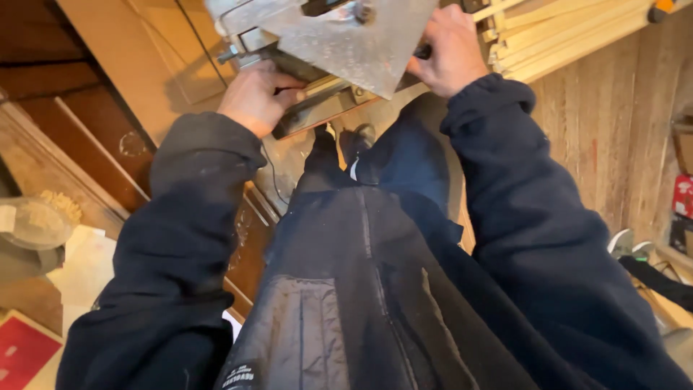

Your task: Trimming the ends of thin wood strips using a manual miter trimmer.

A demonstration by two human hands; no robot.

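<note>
— Where do the person's hands sit?

— Both are at the top of the frame, on a grey metal machine [339, 43] with a flat, speckled plate. The left hand [254, 97] is at upper centre-left, its fingers curled around the machine's lower left edge, beside a dark metal bar [321, 108]. The right hand [449, 49] is at upper centre-right, closed on the machine's right edge, where a dark handle-like part shows just under the fingers.

— So both are gripping?

— Yes, each hand is clenched on the machine, one on either side. What exactly the right fingers wrap around is hidden by the hand itself.

— And the machine, where is it?

— Top centre, partly cut off by the upper edge, tilted so that one corner of the plate points down between the hands. It hangs above the person's dark trousers [390, 159] and shoes [339, 144].

— What lies around?

— A stack of pale wooden slats [570, 29] in the upper right, just beside the right hand. Wooden floorboards [613, 123] run down the right side. Brown wood panels [86, 137] fill the left, with a clear round container [29, 224] and a red flat thing [22, 350] at lower left. Dark jacket sleeves [180, 238] cover both arms.
</note>
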